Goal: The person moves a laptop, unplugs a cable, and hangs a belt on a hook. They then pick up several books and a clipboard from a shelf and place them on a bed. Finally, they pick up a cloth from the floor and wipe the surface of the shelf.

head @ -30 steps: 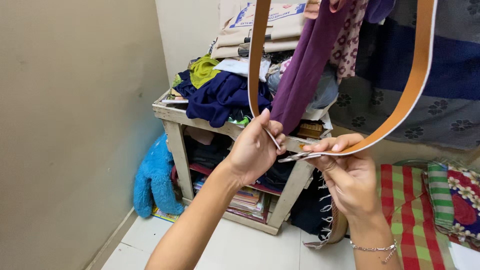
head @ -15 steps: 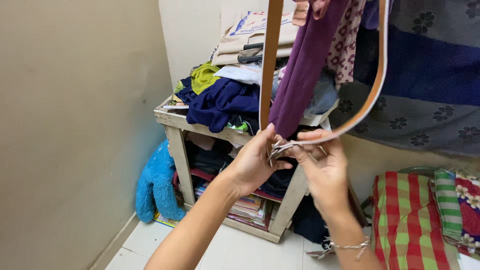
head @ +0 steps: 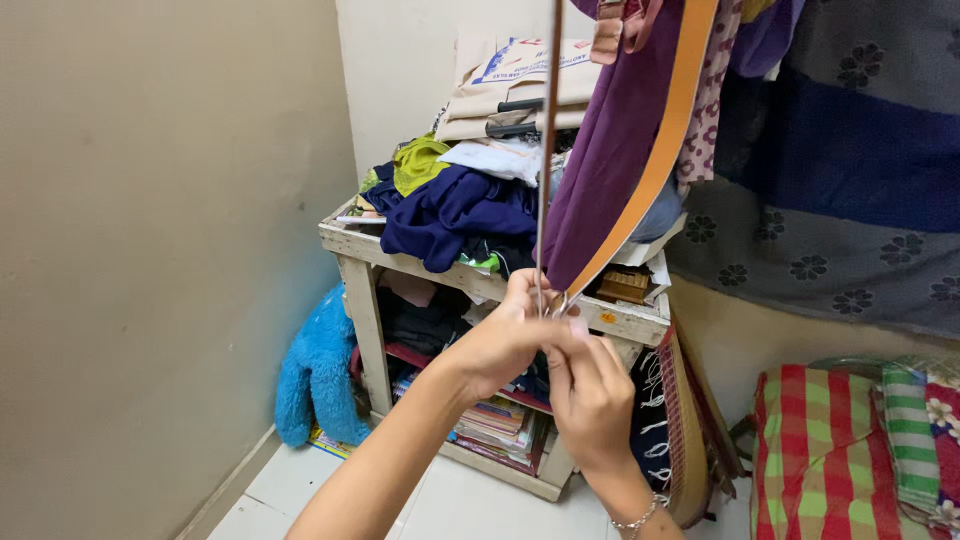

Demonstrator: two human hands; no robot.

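Note:
A long tan leather belt point(head: 655, 165) loops up out of the top of the view, and both its ends come down between my hands. My left hand point(head: 505, 340) pinches the thin end of the belt, seen edge-on as a dark strip point(head: 548, 150). My right hand point(head: 590, 395) holds the other end at the metal buckle point(head: 560, 303), touching my left hand. A purple cloth point(head: 610, 150) hangs right behind the belt.
A worn wooden shelf point(head: 480, 280) stands against the wall, piled with navy, green and white clothes, with books and papers on its lower levels. A blue plush toy point(head: 315, 365) leans at its left. A checked red-and-green cloth point(head: 830, 450) lies at the right, a floral blue blanket point(head: 850, 170) hangs behind.
My hands came together from apart. The belt's wide loop has narrowed, its right side swinging left until both ends meet at the buckle.

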